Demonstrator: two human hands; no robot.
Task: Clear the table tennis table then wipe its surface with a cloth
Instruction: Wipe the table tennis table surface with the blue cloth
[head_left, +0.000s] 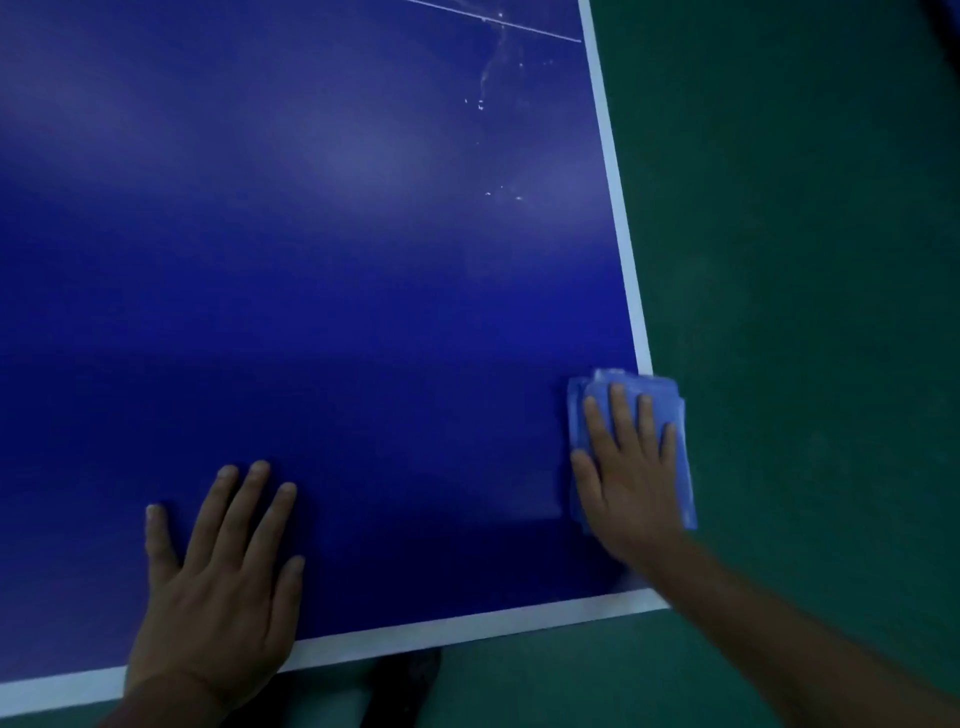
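The blue table tennis table (311, 260) fills most of the view, with white lines along its right and near edges. A folded blue cloth (670, 400) lies at the table's right edge, near the front corner, partly overhanging it. My right hand (628, 467) presses flat on the cloth with straight, spread fingers. My left hand (218, 587) rests flat on the bare table surface by the near edge, fingers straight. White specks and a faint smear (488, 104) mark the surface toward the far right.
Green floor (805, 260) lies to the right of the table and below its near edge. A thin white line (493, 18) crosses the table's far part. A dark shoe (405, 680) shows under the near edge.
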